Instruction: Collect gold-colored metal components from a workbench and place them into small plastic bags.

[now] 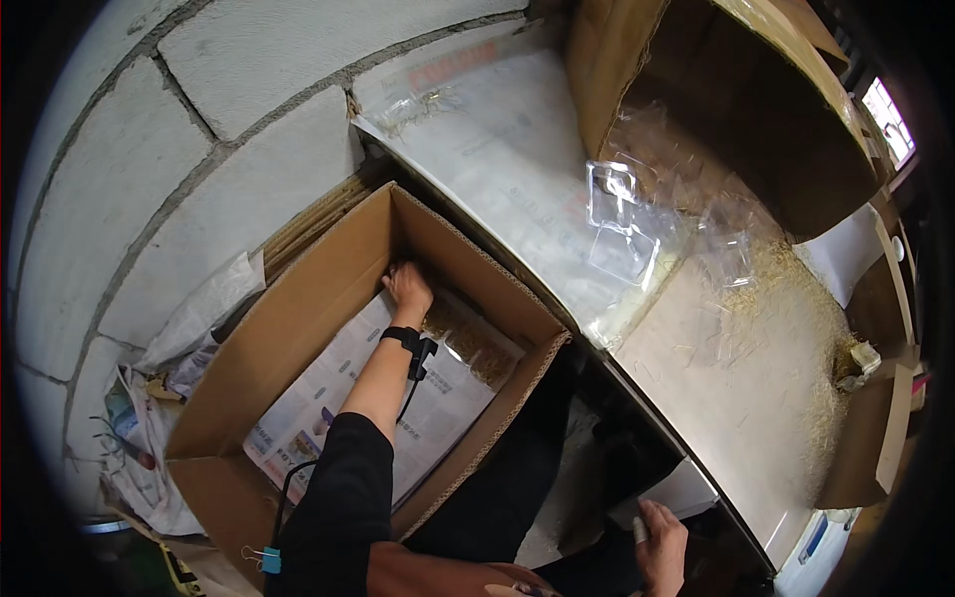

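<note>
My left hand (409, 291) reaches deep into an open cardboard box (308, 249), its fingers curled down at the far inner corner. Whatever those fingers grip is hidden beneath the hand. Printed newspaper (343, 368) lines the box floor, its far edge beside the hand. Along that edge lie straw-like shreds (473, 338), with a shiny clear patch among them. A black strap with a small device (413, 348) circles my left wrist. My right hand (662, 547) hovers outside the box at lower right, fingers loosely bent, nothing visible in it. One digit wears a white wrap.
To the right stands a table (696, 398), partly covered by plastic sheeting (497, 139). Clear plastic trays (622, 224) and scattered straw (821, 398) lie on it beside a large tipped carton (607, 80). A block wall (269, 60) and crumpled bags (139, 438) border the left.
</note>
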The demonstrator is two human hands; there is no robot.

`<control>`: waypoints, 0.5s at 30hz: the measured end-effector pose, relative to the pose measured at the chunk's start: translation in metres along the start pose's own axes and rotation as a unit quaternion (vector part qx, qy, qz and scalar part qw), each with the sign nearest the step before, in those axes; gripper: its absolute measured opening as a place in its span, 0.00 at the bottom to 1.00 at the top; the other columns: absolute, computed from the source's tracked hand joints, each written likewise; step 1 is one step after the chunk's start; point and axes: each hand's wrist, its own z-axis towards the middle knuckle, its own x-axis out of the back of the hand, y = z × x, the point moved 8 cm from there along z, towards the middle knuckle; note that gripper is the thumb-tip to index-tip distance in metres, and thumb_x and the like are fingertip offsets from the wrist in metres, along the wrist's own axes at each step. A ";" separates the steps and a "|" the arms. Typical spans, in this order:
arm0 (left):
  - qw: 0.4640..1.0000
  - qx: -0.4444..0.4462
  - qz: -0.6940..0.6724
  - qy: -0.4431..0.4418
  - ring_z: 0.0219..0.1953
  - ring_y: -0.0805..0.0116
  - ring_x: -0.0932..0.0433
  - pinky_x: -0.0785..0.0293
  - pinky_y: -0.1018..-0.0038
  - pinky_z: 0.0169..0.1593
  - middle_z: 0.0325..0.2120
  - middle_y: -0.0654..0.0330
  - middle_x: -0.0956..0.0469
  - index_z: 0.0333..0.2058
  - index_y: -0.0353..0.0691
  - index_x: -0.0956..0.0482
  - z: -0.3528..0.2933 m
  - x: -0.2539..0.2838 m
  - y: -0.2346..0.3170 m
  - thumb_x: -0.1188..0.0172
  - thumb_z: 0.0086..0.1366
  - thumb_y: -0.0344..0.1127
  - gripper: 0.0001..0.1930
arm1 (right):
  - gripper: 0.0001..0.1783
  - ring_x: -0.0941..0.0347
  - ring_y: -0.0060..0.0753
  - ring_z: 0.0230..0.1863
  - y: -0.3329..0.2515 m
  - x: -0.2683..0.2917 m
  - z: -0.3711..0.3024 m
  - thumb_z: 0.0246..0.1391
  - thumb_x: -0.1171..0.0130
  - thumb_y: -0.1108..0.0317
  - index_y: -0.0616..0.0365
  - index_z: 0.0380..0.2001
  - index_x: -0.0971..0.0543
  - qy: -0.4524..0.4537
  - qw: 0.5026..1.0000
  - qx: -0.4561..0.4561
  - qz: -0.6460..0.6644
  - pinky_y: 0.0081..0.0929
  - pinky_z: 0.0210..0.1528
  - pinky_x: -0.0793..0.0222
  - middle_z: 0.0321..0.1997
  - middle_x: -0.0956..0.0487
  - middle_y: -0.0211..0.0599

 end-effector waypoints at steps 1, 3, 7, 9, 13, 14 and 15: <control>1.000 0.000 -0.009 -0.003 0.53 0.52 0.34 0.44 0.52 0.54 0.42 0.55 0.25 0.37 0.41 0.24 0.000 -0.002 0.001 0.49 0.53 0.31 0.12 | 0.13 0.26 0.55 0.42 0.000 -0.001 0.000 0.53 0.45 0.71 0.67 0.40 0.23 0.000 1.000 -0.002 0.000 0.38 0.44 0.29 0.40 0.23 0.55; 1.000 0.001 -0.015 -0.005 0.53 0.52 0.34 0.44 0.52 0.54 0.42 0.55 0.26 0.37 0.41 0.24 0.000 -0.002 0.000 0.49 0.52 0.30 0.12 | 0.13 0.26 0.55 0.42 0.001 -0.002 0.002 0.54 0.45 0.71 0.66 0.40 0.23 0.001 1.000 -0.008 0.000 0.38 0.44 0.29 0.40 0.23 0.54; 0.998 0.034 0.020 -0.043 0.54 0.54 0.34 0.45 0.54 0.56 0.43 0.55 0.26 0.37 0.41 0.24 0.000 0.005 -0.002 0.48 0.53 0.30 0.12 | 0.15 0.25 0.54 0.39 -0.008 -0.003 0.008 0.41 0.43 0.81 0.65 0.37 0.23 0.005 1.000 -0.023 0.019 0.35 0.41 0.28 0.37 0.22 0.50; 0.997 0.043 0.020 -0.058 0.54 0.55 0.34 0.45 0.55 0.56 0.44 0.55 0.26 0.37 0.41 0.24 -0.001 0.004 0.001 0.48 0.53 0.30 0.12 | 0.15 0.25 0.54 0.39 -0.007 -0.002 0.006 0.41 0.43 0.81 0.65 0.37 0.23 0.008 0.999 -0.030 0.023 0.36 0.42 0.29 0.38 0.22 0.50; 0.996 0.061 -0.003 -0.068 0.55 0.56 0.35 0.45 0.57 0.57 0.45 0.55 0.26 0.36 0.42 0.22 -0.002 0.003 0.004 0.44 0.52 0.32 0.11 | 0.15 0.25 0.55 0.39 -0.007 -0.001 0.004 0.42 0.43 0.81 0.65 0.37 0.24 0.010 0.999 -0.031 0.015 0.36 0.42 0.29 0.38 0.22 0.50; 0.993 0.085 -0.032 -0.078 0.55 0.55 0.35 0.45 0.56 0.58 0.45 0.55 0.26 0.35 0.41 0.21 -0.003 0.003 0.005 0.42 0.52 0.33 0.10 | 0.15 0.26 0.55 0.40 -0.005 -0.002 0.004 0.42 0.43 0.81 0.65 0.37 0.24 0.005 0.999 -0.038 0.017 0.37 0.42 0.29 0.38 0.22 0.50; 0.993 0.083 -0.030 -0.079 0.55 0.55 0.35 0.45 0.56 0.58 0.45 0.55 0.26 0.35 0.41 0.21 -0.004 0.002 0.001 0.42 0.52 0.33 0.10 | 0.15 0.26 0.55 0.40 -0.004 -0.004 0.003 0.42 0.43 0.81 0.65 0.37 0.24 0.000 0.999 -0.044 0.021 0.37 0.43 0.29 0.38 0.22 0.50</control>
